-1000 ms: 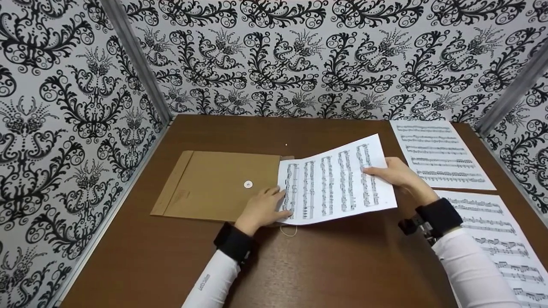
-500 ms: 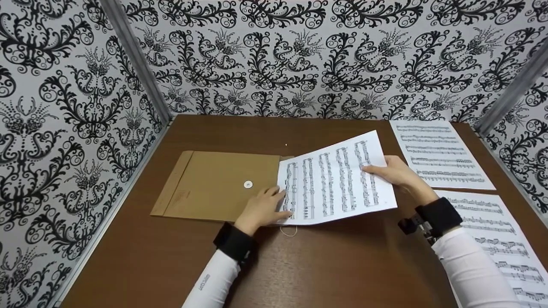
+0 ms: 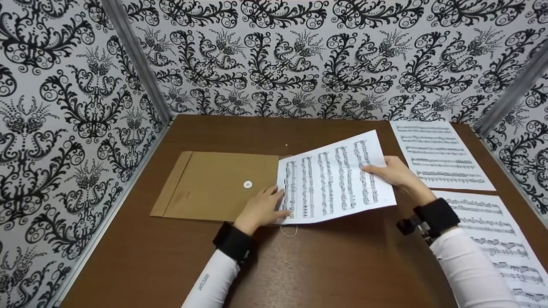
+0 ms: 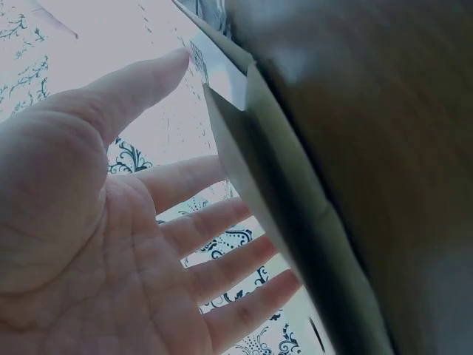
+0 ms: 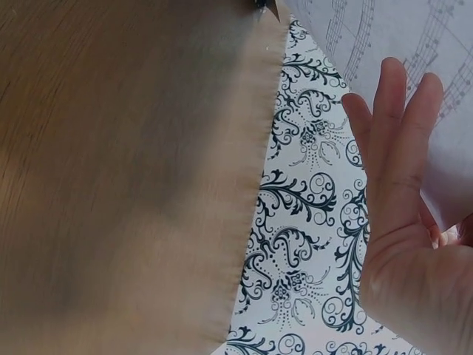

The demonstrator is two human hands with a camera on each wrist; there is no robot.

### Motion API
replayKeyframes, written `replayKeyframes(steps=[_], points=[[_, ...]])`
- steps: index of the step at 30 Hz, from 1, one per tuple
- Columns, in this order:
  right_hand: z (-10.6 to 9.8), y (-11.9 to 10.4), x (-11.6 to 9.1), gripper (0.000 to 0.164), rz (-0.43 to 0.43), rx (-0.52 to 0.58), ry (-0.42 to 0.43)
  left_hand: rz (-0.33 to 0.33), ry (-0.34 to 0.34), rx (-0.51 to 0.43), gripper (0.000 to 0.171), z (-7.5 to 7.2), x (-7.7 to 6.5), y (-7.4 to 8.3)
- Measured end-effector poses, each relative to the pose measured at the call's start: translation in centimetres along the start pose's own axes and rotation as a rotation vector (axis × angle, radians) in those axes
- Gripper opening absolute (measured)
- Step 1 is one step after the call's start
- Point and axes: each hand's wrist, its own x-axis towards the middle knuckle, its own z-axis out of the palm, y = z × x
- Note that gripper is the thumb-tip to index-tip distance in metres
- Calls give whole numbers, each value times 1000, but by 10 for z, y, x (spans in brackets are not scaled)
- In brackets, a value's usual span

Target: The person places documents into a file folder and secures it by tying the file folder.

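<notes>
your left hand lies spread over the kraft envelope and sheet music; your right hand pinches the latter, its straight fingers beneath showing only in the right wrist view.

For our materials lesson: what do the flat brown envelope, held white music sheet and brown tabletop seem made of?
Flat brown envelope: probably matt kraft paper; tan, with fold lines.
White music sheet: likely matt paper; thin, bending.
Brown tabletop: wood or laminate, satin; grain, soft reflections.
</notes>
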Motion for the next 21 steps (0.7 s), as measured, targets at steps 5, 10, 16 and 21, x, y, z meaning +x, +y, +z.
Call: replayKeyframes(steps=[5,10,16,21], points=[[1,2,4,53,-5,-41,19,-15,14,-20,69,0,0,-1],[1,2,5,54,15,-46,26,-68,63,-28,70,-2,-1,0],[1,2,5,53,22,-44,21,-162,129,6,85,-2,-2,1],[1,4,8,51,17,-50,24,-185,145,54,81,-1,-1,2]])
